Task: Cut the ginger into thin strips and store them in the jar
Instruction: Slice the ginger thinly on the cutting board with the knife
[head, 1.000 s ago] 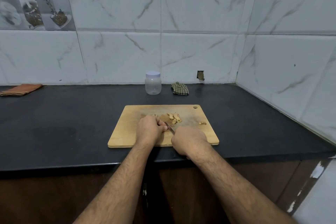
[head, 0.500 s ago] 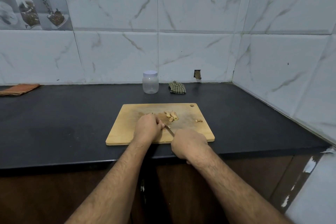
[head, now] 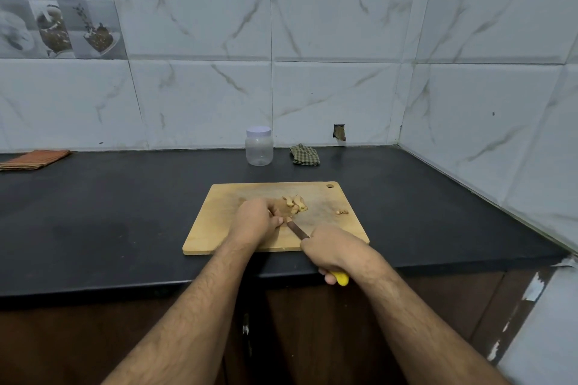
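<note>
Fingers of the left hand (head: pixel 255 222) are curled down onto the rectangular wooden cutting board (head: pixel 219 228), pinning what appears to be a small piece of ginger under the fingertips; the piece itself is almost wholly hidden. Fingers of the right hand (head: pixel 331 251) are wrapped tight round the yellow-handled kitchen knife (head: pixel 297 231), with only the butt of the handle showing below the palm. The dark blade runs from the right fingers up and inward, its tip just beside the left thumb.

Step in hand, by judgement: slicing. A small heap of pale cut ginger pieces (head: pixel 295 205) lies just beyond the left fingertips, and a few stray ginger bits (head: pixel 342 212) lie well apart, beyond the right fingers toward the board's far right edge.

The clear plastic jar with a white screw lid (head: pixel 259 147) stands on the black stone table (head: pixel 109 212), well beyond both sets of fingers, near the wall. The lid is on and the jar looks empty, so storage has not begun.

Next move calls for:
- a short, controlled downward cut close to the left fingertips
- left fingertips tucked back from the edge
- thin, even spacing, since the held piece is small and may slip
</note>
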`<state>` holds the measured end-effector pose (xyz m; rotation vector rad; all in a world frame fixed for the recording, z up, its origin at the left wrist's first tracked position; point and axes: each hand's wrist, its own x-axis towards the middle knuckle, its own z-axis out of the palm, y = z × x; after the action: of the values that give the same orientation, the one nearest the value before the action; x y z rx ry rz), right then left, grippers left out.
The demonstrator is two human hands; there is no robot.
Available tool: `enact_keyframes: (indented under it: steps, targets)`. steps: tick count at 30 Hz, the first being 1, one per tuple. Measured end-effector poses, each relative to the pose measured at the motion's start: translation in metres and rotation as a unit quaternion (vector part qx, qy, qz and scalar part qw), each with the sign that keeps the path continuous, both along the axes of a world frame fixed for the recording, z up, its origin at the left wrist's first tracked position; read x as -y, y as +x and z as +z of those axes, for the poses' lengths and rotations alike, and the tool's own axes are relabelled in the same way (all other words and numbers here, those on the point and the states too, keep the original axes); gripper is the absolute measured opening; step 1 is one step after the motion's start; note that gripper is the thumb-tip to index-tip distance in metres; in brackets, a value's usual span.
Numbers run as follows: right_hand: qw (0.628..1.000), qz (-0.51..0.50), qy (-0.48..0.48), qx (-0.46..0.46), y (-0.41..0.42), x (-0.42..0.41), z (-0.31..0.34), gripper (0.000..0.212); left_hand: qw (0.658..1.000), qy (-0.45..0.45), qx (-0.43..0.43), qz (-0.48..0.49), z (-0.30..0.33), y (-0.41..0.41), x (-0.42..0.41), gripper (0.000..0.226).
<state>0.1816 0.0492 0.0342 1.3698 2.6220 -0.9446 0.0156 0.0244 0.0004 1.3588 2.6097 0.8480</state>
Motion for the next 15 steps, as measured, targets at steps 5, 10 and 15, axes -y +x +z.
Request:
enact_keyframes:
  steps: [5, 10, 15]
  targets:
    - [0.999, -0.022, 0.001, -0.044, 0.004, -0.008, 0.003, 0.022, 0.999, 0.033, 0.011, 0.021, -0.006, -0.002, 0.000, 0.010]
    - [0.995, -0.070, 0.047, -0.050, 0.009, -0.026, -0.002, 0.020, 1.000, 0.021, 0.019, 0.010, -0.002, 0.005, -0.004, 0.015]
    - [0.992, -0.098, 0.072, -0.041, 0.018, -0.034, -0.007, 0.019, 0.999, 0.035, 0.010, -0.037, 0.004, 0.022, -0.019, 0.010]
